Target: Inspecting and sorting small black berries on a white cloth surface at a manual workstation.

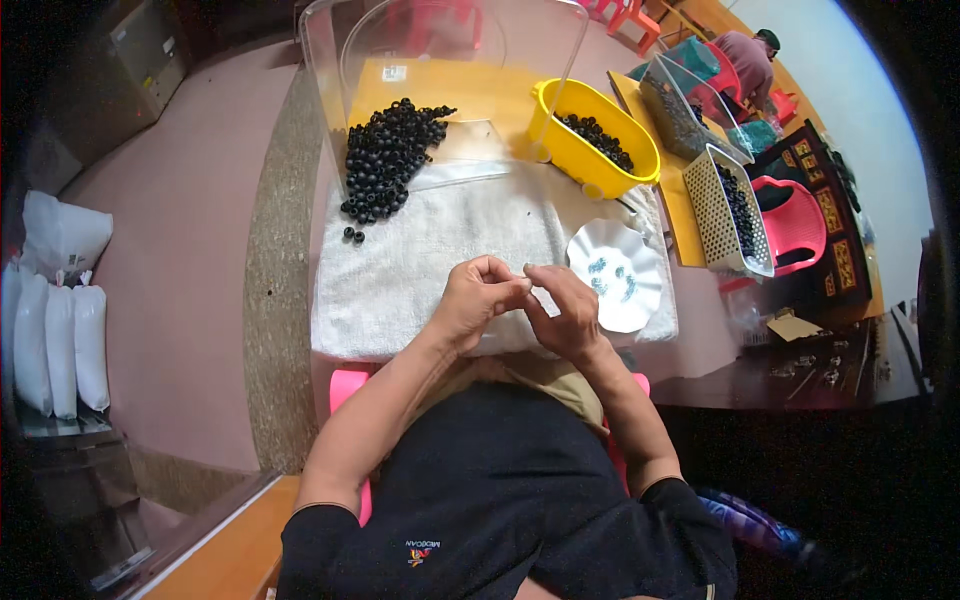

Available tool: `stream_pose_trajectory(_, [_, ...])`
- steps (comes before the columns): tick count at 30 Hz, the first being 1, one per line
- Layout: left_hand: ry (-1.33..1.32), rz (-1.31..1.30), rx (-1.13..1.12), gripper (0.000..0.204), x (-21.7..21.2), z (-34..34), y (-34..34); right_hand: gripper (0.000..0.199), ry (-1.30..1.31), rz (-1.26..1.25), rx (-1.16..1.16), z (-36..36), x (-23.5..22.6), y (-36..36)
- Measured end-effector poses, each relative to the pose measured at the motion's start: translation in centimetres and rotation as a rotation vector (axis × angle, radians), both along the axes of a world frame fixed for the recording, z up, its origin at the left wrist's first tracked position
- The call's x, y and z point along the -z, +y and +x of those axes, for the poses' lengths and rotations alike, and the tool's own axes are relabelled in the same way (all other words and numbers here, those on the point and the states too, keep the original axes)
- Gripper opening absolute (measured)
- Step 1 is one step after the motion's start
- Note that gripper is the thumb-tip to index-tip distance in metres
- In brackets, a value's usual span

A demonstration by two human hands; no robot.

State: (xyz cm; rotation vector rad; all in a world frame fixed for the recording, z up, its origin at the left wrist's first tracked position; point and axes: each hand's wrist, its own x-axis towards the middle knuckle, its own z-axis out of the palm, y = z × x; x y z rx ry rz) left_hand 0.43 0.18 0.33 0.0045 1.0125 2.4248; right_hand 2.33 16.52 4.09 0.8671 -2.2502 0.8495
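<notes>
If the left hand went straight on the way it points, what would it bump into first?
The left hand would probably meet the right hand, just ahead of it; whether they touch is hard to tell.

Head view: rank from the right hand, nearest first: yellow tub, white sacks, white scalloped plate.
1. White scalloped plate: just to the right of the right hand.
2. Yellow tub: ahead, beyond the plate.
3. White sacks: far left side.
</notes>
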Motion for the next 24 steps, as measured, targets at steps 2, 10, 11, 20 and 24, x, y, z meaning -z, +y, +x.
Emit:
stream_pose_trajectory(2, [-0.013, -0.020, -0.028, 0.011, -0.1, 0.1, 0.1, 0.039, -0.027, -0.029, 0.016, 0.0, 0.4, 0.0])
stream_pose_trajectory(10, [-0.058, 0.055, -0.090, 0.012, -0.1, -0.2, 0.1, 0.027, -0.517, -0.340, -0.019, -0.5, 2.0, -0.2])
stream_pose_trajectory(11, [-0.059, 0.057, -0.092, 0.012, 0.0, -0.2, 0.1, 0.027, -0.527, -0.351, -0.026, -0.6, 1.7, -0.3])
stream_pose_trajectory(20, [-0.110, 0.036, -0.140, 0.015, -0.1, 0.1, 0.0, 0.028, -0.011, -0.060, 0.313, -8.1, -3.5, 4.9])
stream_pose_trajectory(24, [-0.090, 0.008, -0.126, 0.015, 0.0, 0.0, 0.5, 0.022, 0.131, 0.107, 0.609, -14.6, -5.7, 9.3])
